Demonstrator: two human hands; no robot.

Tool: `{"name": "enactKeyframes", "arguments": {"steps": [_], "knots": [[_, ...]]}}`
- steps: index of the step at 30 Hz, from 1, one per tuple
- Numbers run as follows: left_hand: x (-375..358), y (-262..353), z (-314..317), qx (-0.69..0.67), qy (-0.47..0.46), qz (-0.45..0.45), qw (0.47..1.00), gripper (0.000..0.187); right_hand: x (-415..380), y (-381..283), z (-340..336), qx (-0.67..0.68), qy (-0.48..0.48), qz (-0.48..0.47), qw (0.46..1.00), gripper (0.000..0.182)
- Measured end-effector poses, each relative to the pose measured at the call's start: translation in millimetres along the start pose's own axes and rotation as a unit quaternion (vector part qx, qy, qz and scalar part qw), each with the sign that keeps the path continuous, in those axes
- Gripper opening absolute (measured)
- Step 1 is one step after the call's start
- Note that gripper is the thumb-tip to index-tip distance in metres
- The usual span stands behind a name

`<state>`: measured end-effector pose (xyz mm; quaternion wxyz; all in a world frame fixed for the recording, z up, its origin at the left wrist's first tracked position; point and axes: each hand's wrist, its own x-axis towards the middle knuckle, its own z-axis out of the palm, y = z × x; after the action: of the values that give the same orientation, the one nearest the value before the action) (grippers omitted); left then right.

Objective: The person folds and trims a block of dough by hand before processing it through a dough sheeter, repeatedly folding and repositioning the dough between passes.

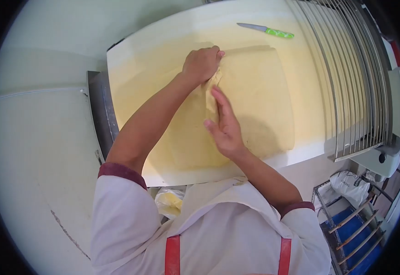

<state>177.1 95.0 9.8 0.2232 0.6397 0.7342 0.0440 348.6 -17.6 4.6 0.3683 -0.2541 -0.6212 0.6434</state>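
Observation:
A wide sheet of pale yellow dough (259,91) lies flat on the white worktable (301,153). Near the middle of the sheet, a raised, crumpled fold of dough (211,98) runs between my hands. My left hand (202,64) is closed around the fold's far end, its fingers curled. Beside the nearer part of the fold, on its right, is my right hand (227,130), with thumb and fingers apart and the fingertips against the dough.
A knife with a green handle (279,33) lies at the table's far side. Metal wire racks (353,82) cover the right end. Beyond the near right corner stands a metal frame (346,224) with a white bag (350,187). A plastic bag (170,201) is below the near edge.

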Motion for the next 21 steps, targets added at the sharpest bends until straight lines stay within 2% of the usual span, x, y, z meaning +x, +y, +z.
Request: {"name": "enactKeyframes", "arguments": {"steps": [1,3,4,6,7,9,10,12,13,15,16,18,20,21], "knots": [[-4,-2,2,-0.026,0.024,0.001,0.999,0.040,-7,0,0,0.062,0.042,0.028,0.997,0.067],[-9,0,10,-0.081,0.064,0.011,0.995,0.042,-25,-4,-2,0.042,0.042,0.091,0.994,0.066],[-10,8,16,-0.027,0.088,0.012,0.996,0.042,-36,-6,-2,0.031,0.044,0.131,0.990,0.066],[-23,22,31,0.078,0.133,0.004,0.988,0.044,-44,-13,-4,-0.028,0.022,0.105,0.994,0.064],[-25,22,33,0.073,0.136,0.002,0.988,0.045,-44,-20,-4,-0.057,0.013,0.085,0.995,0.064],[-25,20,34,0.064,0.147,-0.003,0.987,0.046,-58,-32,-7,-0.183,-0.033,0.106,0.977,0.063],[-23,14,32,-0.006,0.148,0.013,0.989,0.047,-63,-38,-8,-0.246,-0.056,0.115,0.961,0.062],[-24,2,33,-0.145,0.136,0.045,0.979,0.050,-59,-43,-1,-0.309,-0.040,0.115,0.943,0.061],[-32,6,39,-0.073,0.160,0.077,0.981,0.051,-57,-45,-2,-0.337,-0.029,0.120,0.933,0.060],[-50,16,56,0.065,0.201,0.147,0.966,0.054,-53,-56,-13,-0.208,-0.040,0.239,0.948,0.056],[-52,22,60,0.091,0.195,0.131,0.968,0.054,-54,-59,-16,-0.143,-0.054,0.292,0.944,0.055],[-48,32,57,0.144,0.194,0.094,0.966,0.055,-80,-44,-11,-0.144,0.014,0.157,0.977,0.050],[-50,28,54,0.045,0.166,0.098,0.980,0.057,-97,-42,-6,-0.201,0.033,0.079,0.976,0.049],[-51,26,52,-0.003,0.149,0.100,0.984,0.058,-102,-45,-4,-0.257,0.020,0.077,0.963,0.050]]}}
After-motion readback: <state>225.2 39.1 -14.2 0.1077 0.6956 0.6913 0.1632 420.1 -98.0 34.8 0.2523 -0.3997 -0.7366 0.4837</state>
